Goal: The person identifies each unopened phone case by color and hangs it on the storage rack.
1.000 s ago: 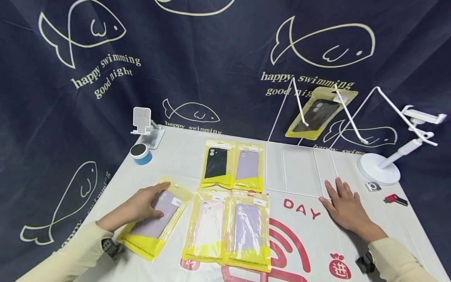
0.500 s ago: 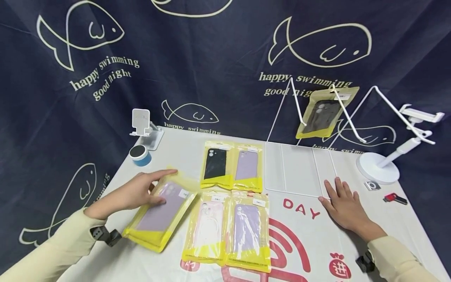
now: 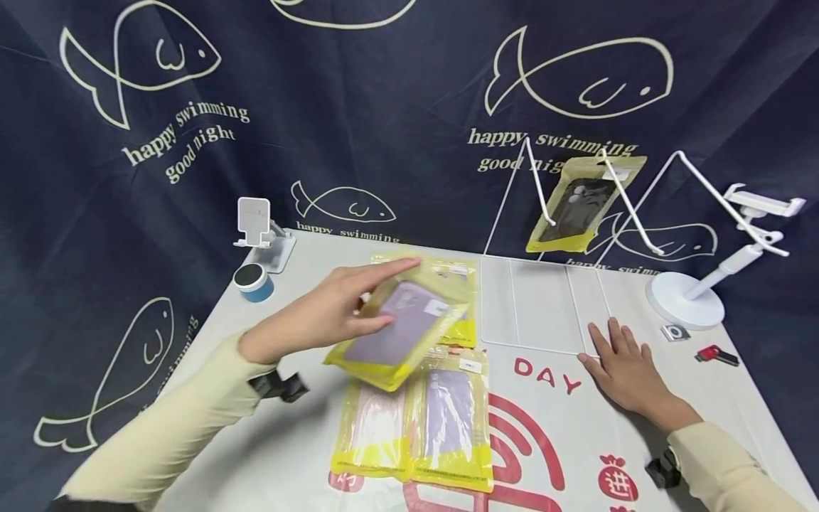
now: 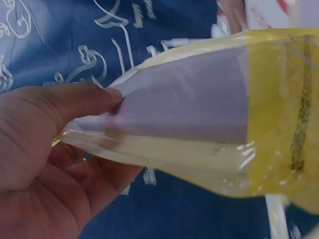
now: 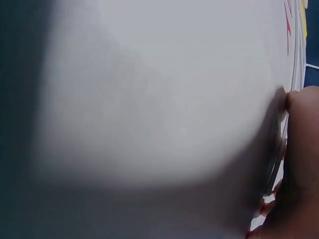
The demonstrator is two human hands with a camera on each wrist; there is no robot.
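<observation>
Left hand [image 3: 326,313] gripping a yellow pouch [image 3: 371,373], lilac case [image 3: 409,320] inside, tilted above other pouches [image 3: 451,473] mid-table, right hand [image 3: 630,378] spread flat beside the white rack [image 3: 632,202] at right, black case [image 3: 579,208] in the hanging pouch [image 3: 559,242].

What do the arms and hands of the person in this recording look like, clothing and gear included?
The left hand and right hand are ungloved. The left sleeve and right sleeve are long, plain cream. Small, dark, blocky devices sit at the left wrist and right wrist.
</observation>
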